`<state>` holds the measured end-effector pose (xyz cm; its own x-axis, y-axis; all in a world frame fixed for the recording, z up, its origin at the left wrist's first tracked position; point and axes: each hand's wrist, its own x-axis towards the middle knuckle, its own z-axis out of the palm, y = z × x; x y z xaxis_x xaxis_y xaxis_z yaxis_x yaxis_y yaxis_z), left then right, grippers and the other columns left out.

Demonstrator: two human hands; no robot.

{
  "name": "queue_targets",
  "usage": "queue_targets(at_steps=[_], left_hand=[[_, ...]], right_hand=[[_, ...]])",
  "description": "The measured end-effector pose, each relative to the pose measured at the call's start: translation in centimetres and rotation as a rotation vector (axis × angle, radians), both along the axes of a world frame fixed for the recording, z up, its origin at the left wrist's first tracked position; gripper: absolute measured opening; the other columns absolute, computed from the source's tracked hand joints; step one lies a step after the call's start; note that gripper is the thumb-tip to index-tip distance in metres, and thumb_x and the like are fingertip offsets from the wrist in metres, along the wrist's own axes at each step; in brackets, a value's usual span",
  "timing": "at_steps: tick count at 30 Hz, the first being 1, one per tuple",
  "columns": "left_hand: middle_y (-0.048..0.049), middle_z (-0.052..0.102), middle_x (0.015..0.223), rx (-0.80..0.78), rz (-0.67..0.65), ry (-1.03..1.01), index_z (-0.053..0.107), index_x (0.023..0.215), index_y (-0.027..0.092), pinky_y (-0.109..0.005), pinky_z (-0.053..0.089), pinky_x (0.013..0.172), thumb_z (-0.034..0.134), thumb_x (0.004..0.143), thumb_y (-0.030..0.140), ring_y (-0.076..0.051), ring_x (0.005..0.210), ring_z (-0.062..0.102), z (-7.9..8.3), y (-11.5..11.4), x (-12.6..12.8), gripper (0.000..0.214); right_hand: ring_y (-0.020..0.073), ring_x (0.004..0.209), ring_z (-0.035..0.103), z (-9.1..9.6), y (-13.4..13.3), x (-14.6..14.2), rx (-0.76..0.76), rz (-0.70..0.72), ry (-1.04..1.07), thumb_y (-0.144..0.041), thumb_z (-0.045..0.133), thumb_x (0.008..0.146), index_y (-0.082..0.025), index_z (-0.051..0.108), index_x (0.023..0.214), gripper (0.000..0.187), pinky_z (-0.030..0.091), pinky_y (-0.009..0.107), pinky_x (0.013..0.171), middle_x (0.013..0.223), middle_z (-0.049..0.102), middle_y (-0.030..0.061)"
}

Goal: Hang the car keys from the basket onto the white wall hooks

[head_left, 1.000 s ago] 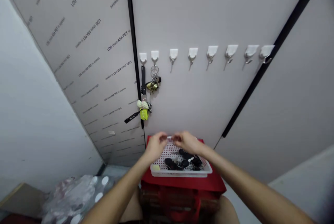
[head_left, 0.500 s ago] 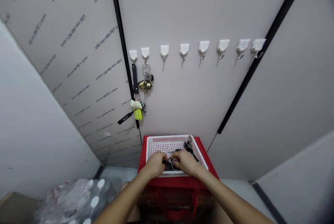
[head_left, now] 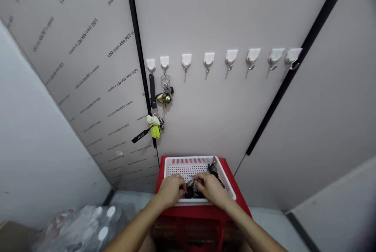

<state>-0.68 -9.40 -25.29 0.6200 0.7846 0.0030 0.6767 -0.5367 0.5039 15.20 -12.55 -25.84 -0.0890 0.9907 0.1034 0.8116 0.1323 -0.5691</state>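
Wall: pale grey panel (head_left: 188,17) with black seams, filling the upper frame.
Hooks: eight white adhesive hooks (head_left: 208,59) in a row across mid-frame.
Hanging bunches: key bunches (head_left: 164,97) below the two leftmost hooks, one with a yellow-green fob.
Stand: red box (head_left: 160,185), bottom centre.
Tray: white perforated plastic tray (head_left: 188,159) on the red box.
Keys: dark keys (head_left: 190,191) in the tray's near part, bottom centre.
Left hand (head_left: 172,191): curled over the keys, touching them; grip cannot be told.
Right hand (head_left: 211,189): curled beside it over the keys; grip cannot be told.

The one camera is worn on the person's head and faces forward and down, looking from above and behind the left hand (head_left: 172,191) and right hand (head_left: 210,189). It is near them, and the wall panel (head_left: 188,17) rises beyond the hands
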Motion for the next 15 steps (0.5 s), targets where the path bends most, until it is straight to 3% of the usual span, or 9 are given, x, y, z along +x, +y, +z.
queue_targets(at_steps=[6,11,15], left_hand=[[0.0003,0.052,0.074,-0.062,0.148,-0.299,0.051,0.067,0.017,-0.019,0.033,0.064,0.042,0.061,0.017,-0.010,0.072,0.046,-0.2,0.4,0.1,0.011],[0.0016,0.051,0.077,0.008,0.173,-0.287,0.050,0.066,0.019,-0.020,0.032,0.067,0.043,0.061,0.017,-0.011,0.075,0.045,-0.4,-0.1,0.2,0.009],[0.0022,0.050,0.078,0.054,0.161,-0.254,0.049,0.067,0.020,-0.020,0.031,0.068,0.042,0.061,0.015,-0.010,0.078,0.044,-0.6,-0.7,0.2,0.010]], right_hand=[[0.0127,0.056,0.047,-0.1,0.1,0.0,0.030,-0.041,0.157,-0.027,0.038,0.066,-0.015,0.049,0.088,0.027,0.036,0.023,0.056,0.062,0.053,0.0020],[0.0124,0.068,0.047,-0.2,0.0,0.2,0.123,-0.091,0.225,-0.004,0.028,0.056,-0.015,0.044,0.084,0.034,0.036,0.024,0.067,0.073,0.051,0.0041],[0.0126,0.078,0.046,-0.6,-0.2,0.5,0.159,-0.151,0.229,-0.001,0.025,0.047,-0.014,0.041,0.089,0.047,0.035,0.025,0.076,0.087,0.049,0.0063]])
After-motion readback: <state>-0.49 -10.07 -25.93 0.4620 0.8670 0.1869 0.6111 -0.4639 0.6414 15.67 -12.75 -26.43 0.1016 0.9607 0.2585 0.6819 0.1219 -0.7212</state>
